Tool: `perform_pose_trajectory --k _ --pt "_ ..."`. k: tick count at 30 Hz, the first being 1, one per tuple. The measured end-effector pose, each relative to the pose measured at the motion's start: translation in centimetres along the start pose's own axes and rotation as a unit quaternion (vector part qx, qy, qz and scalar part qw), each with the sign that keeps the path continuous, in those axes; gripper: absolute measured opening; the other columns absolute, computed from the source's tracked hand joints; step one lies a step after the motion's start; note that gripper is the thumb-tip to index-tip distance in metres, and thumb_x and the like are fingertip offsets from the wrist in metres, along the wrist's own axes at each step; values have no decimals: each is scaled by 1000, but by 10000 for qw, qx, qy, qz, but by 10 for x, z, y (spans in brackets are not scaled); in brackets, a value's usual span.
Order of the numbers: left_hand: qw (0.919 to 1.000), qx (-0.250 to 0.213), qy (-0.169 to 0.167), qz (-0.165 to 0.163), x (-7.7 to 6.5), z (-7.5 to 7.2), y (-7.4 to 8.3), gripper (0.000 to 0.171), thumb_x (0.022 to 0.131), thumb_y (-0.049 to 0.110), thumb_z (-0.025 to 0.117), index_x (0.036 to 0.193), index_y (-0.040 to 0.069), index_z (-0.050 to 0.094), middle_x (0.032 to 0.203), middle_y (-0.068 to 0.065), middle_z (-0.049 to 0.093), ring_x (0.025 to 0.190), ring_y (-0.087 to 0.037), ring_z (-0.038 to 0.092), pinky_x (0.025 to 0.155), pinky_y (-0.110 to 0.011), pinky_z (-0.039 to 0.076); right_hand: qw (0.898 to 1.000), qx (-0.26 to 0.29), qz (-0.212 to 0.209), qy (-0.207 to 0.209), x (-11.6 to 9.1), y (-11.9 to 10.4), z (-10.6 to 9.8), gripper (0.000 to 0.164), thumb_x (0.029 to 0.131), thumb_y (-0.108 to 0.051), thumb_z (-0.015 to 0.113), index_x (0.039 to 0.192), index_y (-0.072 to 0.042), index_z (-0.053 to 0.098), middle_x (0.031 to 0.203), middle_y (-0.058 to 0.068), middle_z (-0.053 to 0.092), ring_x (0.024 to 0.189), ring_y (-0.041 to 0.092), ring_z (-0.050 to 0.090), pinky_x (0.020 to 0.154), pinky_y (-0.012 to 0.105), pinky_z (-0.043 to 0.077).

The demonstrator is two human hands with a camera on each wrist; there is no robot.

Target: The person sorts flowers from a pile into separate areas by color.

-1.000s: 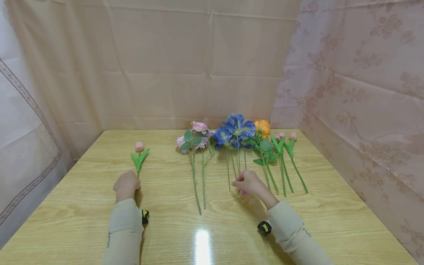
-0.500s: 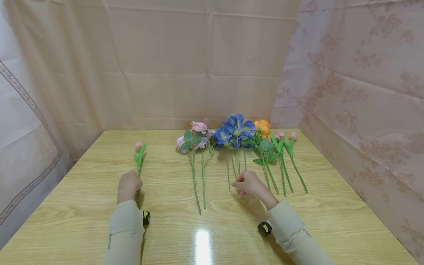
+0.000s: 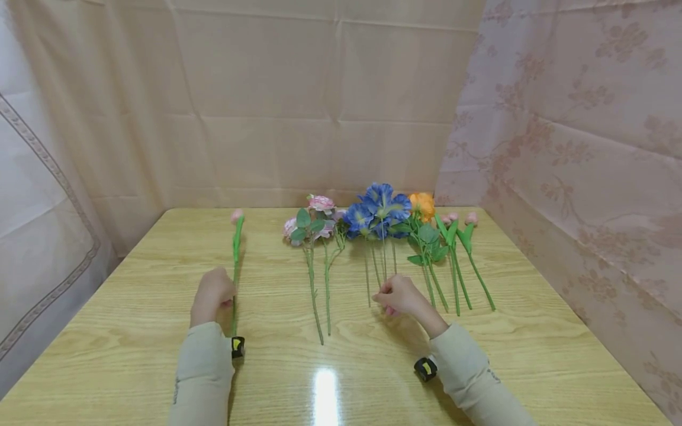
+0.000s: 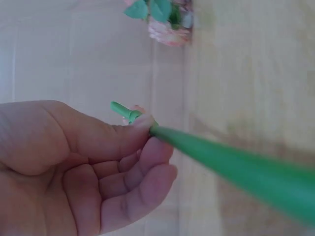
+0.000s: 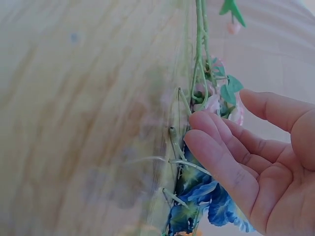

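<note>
My left hand [image 3: 213, 294] pinches the green stem of a pink tulip [image 3: 237, 216] between thumb and fingertips, on the left side of the table. In the left wrist view the tulip stem [image 4: 236, 167] runs from the pinch toward the lower right corner. My right hand [image 3: 402, 294] hovers by the lower stems of several blue flowers [image 3: 379, 210]. Its fingers are loosely bent, with the thumb apart and nothing held, as the right wrist view of the right hand [image 5: 251, 157] shows. Part of the blue flowers' stems is hidden behind this hand.
Pink roses [image 3: 321, 204] with long stems lie between the hands on the wooden table [image 3: 277, 378]. An orange flower [image 3: 422, 206] and several other pink tulips [image 3: 471, 219] lie to the right. A beige curtain [image 3: 256, 106] hangs behind the table.
My left hand has moved slightly to the right, and the tulip in it has turned and shifted right and farther from me. The right hand has stayed in place.
</note>
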State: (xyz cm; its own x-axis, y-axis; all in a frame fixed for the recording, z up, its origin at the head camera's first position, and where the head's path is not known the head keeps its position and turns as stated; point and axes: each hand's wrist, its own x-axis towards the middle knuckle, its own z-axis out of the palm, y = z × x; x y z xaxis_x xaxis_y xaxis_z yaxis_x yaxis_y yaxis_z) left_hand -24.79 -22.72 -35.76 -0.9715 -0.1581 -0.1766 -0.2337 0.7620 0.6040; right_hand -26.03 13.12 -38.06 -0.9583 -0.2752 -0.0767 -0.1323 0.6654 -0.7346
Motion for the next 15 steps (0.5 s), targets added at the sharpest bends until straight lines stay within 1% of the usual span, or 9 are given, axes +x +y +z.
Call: perform_pose_trajectory --k 1,4,6,7,10,11,12,15 --pt "10000 -18 -4 62 0 -1 2 11 77 -11 42 69 -7 49 56 -10 51 42 -13 50 43 -22 44 10000 1 -6 -3 0 0 0 18 84 -10 62 71 3 63 59 10 58 45 20 57 47 30 49" --pt "9993 -172 -50 316 -2 -2 6 27 80 -9 46 56 2 42 51 -7 50 43 -13 53 47 -25 48 10000 3 -8 -25 -1 0 1 18 84 -11 62 72 3 63 59 10 57 46 20 57 47 30 50" --pt "9978 -385 -139 512 -3 -2 10 27 82 -8 49 57 1 43 54 -6 51 46 -13 55 50 -26 50 10000 -6 -30 -40 -1 0 1 18 84 -11 61 72 3 63 59 10 57 46 21 57 47 30 50" --pt "9967 -497 -206 602 -4 -2 11 24 83 -7 51 60 -1 46 57 -7 52 47 -13 56 52 -27 51 10000 -15 -62 -44 -1 -1 1 18 84 -10 61 72 3 63 59 10 58 46 21 57 47 30 50" --pt "9924 -928 -391 708 -6 -1 18 6 83 -6 55 79 -10 52 70 -13 54 53 -15 57 56 -30 52 9999 -22 -122 -55 -2 -1 1 17 84 -10 61 73 4 63 59 11 58 46 20 57 47 29 49" --pt "9911 -1011 -439 745 -7 0 20 7 83 -5 55 86 -12 53 75 -16 55 54 -15 57 57 -31 52 9999 -11 -153 -57 -2 -2 1 17 84 -9 61 73 4 64 59 11 58 46 20 57 46 29 49" --pt "9901 -1068 -475 773 -7 1 22 10 83 -5 55 89 -13 52 77 -17 55 54 -16 57 58 -32 52 9998 4 -173 -64 -2 -2 1 17 84 -9 61 74 4 64 58 12 58 46 20 57 46 29 49" --pt "9860 -1247 -595 931 -7 6 28 12 84 -4 54 91 -13 51 78 -17 56 55 -16 58 60 -35 52 9997 57 -203 -87 -4 -3 2 16 84 -8 61 75 5 64 57 12 58 45 19 56 46 29 49"
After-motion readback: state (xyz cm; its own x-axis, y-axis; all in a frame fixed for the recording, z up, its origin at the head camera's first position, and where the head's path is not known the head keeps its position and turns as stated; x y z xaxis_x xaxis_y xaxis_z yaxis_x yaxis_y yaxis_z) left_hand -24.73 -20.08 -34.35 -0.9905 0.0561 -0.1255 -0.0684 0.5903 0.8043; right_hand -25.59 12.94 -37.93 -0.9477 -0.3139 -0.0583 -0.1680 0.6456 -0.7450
